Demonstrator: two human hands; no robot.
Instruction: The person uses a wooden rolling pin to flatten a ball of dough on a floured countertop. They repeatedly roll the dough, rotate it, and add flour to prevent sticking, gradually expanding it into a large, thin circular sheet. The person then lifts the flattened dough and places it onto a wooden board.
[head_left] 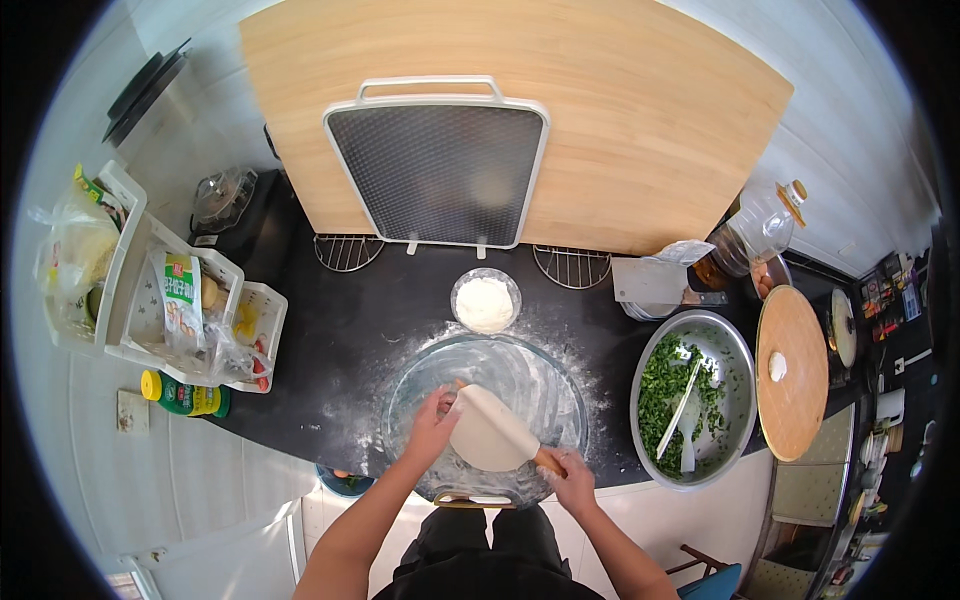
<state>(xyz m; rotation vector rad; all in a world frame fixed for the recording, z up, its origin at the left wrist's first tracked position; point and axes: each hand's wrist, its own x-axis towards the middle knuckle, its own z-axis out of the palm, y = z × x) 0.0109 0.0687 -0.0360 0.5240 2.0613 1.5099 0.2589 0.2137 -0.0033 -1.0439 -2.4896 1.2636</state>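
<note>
Holding dough point(486, 434) on or just above the tray point(552, 388), apparently draped over the pin point(548, 461). Clasping pin's handle with right hand point(573, 483); touching dough's upper-left end with left hand point(430, 428), unable to tell how firmly. Seemingly rolled thin already; not yet topped. Including, beyond tray, flour point(485, 303); right of tray, chopped greens point(663, 385) in bowl point(742, 440).

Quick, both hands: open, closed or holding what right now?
Left hand: by the left edge of the dough; grip can't be told.
Right hand: closed, holding the rolling pin.
</note>
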